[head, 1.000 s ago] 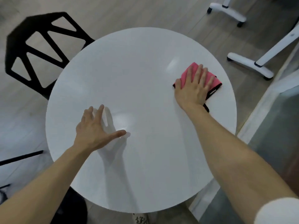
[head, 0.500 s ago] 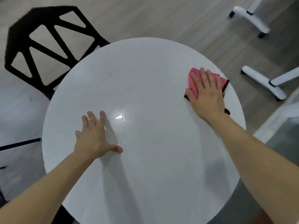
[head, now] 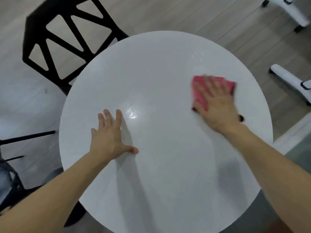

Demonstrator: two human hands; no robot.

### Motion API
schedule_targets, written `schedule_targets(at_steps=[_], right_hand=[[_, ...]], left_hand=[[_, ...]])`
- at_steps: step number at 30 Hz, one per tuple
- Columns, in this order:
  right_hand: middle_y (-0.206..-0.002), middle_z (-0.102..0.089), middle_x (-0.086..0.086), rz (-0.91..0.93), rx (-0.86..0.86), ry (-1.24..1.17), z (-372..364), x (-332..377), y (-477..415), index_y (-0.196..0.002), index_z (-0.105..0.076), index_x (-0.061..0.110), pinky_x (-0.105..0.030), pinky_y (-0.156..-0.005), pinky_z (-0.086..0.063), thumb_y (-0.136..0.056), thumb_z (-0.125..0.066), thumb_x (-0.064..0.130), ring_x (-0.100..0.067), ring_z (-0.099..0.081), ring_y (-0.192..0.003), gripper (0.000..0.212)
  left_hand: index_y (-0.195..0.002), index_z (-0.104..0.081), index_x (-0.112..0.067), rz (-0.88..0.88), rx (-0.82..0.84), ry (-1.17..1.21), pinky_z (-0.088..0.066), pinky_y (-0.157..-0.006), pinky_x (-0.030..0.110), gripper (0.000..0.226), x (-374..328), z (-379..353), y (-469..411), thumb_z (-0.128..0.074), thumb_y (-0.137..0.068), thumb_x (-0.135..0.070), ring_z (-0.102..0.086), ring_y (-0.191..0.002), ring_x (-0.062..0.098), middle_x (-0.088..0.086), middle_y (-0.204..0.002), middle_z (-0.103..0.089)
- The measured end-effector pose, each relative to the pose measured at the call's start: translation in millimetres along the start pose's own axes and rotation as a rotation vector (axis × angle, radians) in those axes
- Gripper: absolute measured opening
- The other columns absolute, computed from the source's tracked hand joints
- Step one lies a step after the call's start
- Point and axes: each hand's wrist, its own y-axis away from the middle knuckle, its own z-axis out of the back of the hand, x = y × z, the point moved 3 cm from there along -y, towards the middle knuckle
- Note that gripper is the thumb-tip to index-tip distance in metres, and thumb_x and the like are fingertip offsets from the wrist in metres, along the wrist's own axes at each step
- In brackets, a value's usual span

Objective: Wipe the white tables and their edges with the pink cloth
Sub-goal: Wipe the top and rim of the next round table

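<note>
Pink cloth (head: 200,93), dark-trimmed, lying flat on the right part of the round white table (head: 159,73), inside its rim; right hand (head: 217,106) pressed palm-down on the cloth, fingers straight and slightly fanned, both hand and cloth blurred; left hand (head: 109,137) resting flat on the bare tabletop left of centre, fingers spread, thumb splayed outward, well apart from the cloth; black lattice-back chair (head: 67,42) at the table's far left rim; white caster-footed legs (head: 289,78) on the wood-plank floor (head: 168,14) beyond the right rim.

Head-worn view, steeply down onto table (head: 159,81)
</note>
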Motion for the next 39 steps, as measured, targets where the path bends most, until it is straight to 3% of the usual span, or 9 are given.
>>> schedule_targets(at_steps=[3,6,11,15,20,24,29,34,39], right_hand=[[-0.180,-0.015,-0.011,-0.438,-0.020,0.074,5.5,-38.5,13.0,-0.173,-0.019,0.023,-0.059,-0.133,-0.008,-0.113,-0.030,0.050,-0.032,-0.011,-0.166,0.066],[-0.177,-0.016,-0.022,-0.733,-0.089,0.049,-10.6,39.7,-26.4,-0.172,-0.019,0.013,-0.070,-0.129,-0.011,-0.105,-0.022,0.051,-0.042,-0.015,-0.165,0.077],[-0.179,-0.017,-0.014,-0.052,0.038,-0.040,-45.7,225.0,-67.1,-0.172,-0.023,0.014,-0.062,-0.131,-0.008,-0.109,-0.026,0.048,-0.035,-0.011,-0.167,0.072],[-0.180,-0.017,0.000,0.201,0.059,-0.046,-38.6,190.7,-14.9,-0.171,-0.027,0.028,-0.056,-0.134,-0.008,-0.112,-0.039,0.053,-0.023,-0.009,-0.168,0.066],[-0.181,-0.012,-0.003,-0.390,-0.002,0.085,-12.6,84.3,57.5,-0.173,-0.018,0.027,-0.057,-0.134,-0.010,-0.114,-0.031,0.053,-0.024,-0.008,-0.168,0.066],[-0.179,-0.012,-0.019,-0.844,-0.121,0.111,-31.9,164.7,-6.5,-0.173,-0.015,0.015,-0.067,-0.130,-0.010,-0.111,-0.024,0.053,-0.037,-0.010,-0.166,0.073],[-0.180,-0.014,-0.014,-0.181,0.006,-0.003,-63.7,320.0,-82.4,-0.172,-0.017,0.013,-0.063,-0.131,-0.006,-0.111,-0.030,0.047,-0.034,-0.009,-0.167,0.071],[-0.181,-0.010,0.002,0.272,0.149,-0.019,-44.0,253.9,-0.2,-0.172,-0.021,0.029,-0.056,-0.134,-0.008,-0.113,-0.043,0.052,-0.020,-0.003,-0.168,0.067],[-0.182,-0.009,-0.004,-0.491,0.020,0.100,-31.1,171.2,-6.7,-0.173,-0.017,0.026,-0.059,-0.132,-0.011,-0.113,-0.031,0.052,-0.025,-0.006,-0.168,0.067]], left_hand=[[-0.166,0.023,-0.032,0.001,-0.017,0.001,-0.031,-0.125,0.068,0.172,0.3,0.8,1.2,-0.081,-0.044,-0.095,0.014,-0.166,0.037,0.013,-0.179,0.017],[-0.167,0.015,-0.033,-0.019,-0.053,-0.019,-0.041,-0.118,0.064,0.170,2.1,3.6,3.0,-0.077,-0.041,-0.100,0.006,-0.167,0.034,0.011,-0.179,0.009],[-0.162,-0.018,-0.038,-0.155,-0.155,-0.068,-0.056,-0.093,0.046,0.143,19.9,23.6,4.4,-0.080,-0.046,-0.096,-0.043,-0.147,0.024,-0.003,-0.161,-0.038],[-0.168,-0.022,-0.035,-0.233,-0.149,-0.085,-0.050,-0.105,0.048,0.140,64.2,49.3,-17.6,-0.090,-0.055,-0.082,-0.041,-0.147,0.025,-0.003,-0.161,-0.041],[-0.167,0.006,-0.039,-0.193,-0.064,-0.101,-0.037,-0.124,0.059,0.171,106.4,46.1,-54.1,-0.090,-0.034,-0.088,-0.002,-0.167,0.030,0.003,-0.178,0.004],[-0.167,0.011,-0.040,-0.223,-0.091,-0.080,-0.037,-0.125,0.055,0.171,110.0,40.9,-57.0,-0.091,-0.038,-0.087,0.003,-0.168,0.028,0.002,-0.180,0.009],[-0.170,0.010,-0.029,-0.211,-0.114,-0.075,-0.042,-0.122,0.050,0.175,116.7,38.4,-56.8,-0.087,-0.038,-0.091,0.004,-0.168,0.022,-0.003,-0.181,0.009],[-0.169,0.007,-0.028,-0.238,-0.122,-0.087,-0.048,-0.116,0.051,0.175,119.6,37.0,-58.6,-0.082,-0.035,-0.097,0.001,-0.168,0.021,-0.004,-0.181,0.007],[-0.170,0.007,-0.026,-0.233,-0.132,-0.054,-0.043,-0.121,0.051,0.175,122.6,34.8,-62.1,-0.082,-0.036,-0.097,0.001,-0.168,0.023,-0.002,-0.181,0.008]])
